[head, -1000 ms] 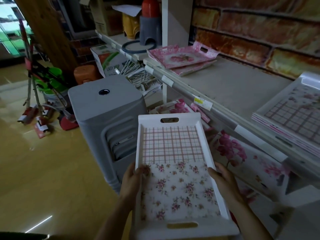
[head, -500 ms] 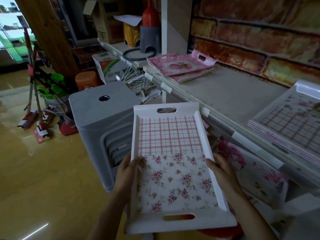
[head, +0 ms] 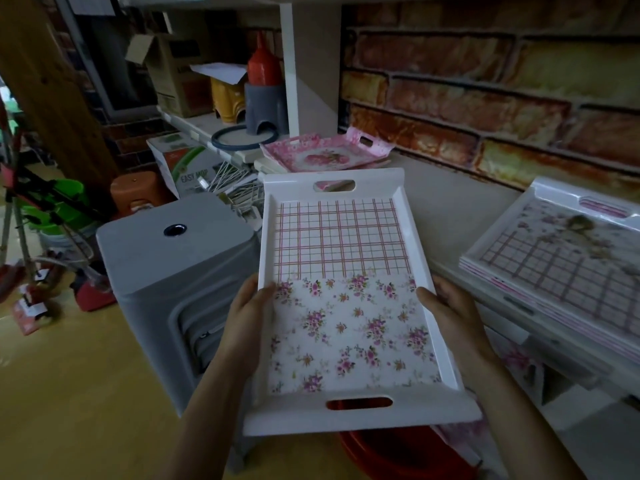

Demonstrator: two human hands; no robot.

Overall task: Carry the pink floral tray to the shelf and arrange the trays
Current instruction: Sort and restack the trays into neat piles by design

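Nearest, the left hand [head: 246, 320] grips the left long rim of the pink floral tray [head: 346, 306], thumb curled over the edge onto the flowered face, the other fingers hidden beneath. The right hand [head: 450, 317] grips the opposite rim the same way. The tray is in the air between them, close to level, plaid half and far handle slot turned toward the shelf [head: 450, 202]. Under its near end shows part of a red basin [head: 398, 452]. To the left stands a grey plastic unit [head: 166, 258] on the yellow floor. On the shelf, right of the held tray, lies a stack of matching trays [head: 561, 258]; a brownish clump on the top one is too blurred to name. Further back on the shelf rest pink rose trays [head: 325, 155], just before the brick-pattern wall [head: 485, 81]
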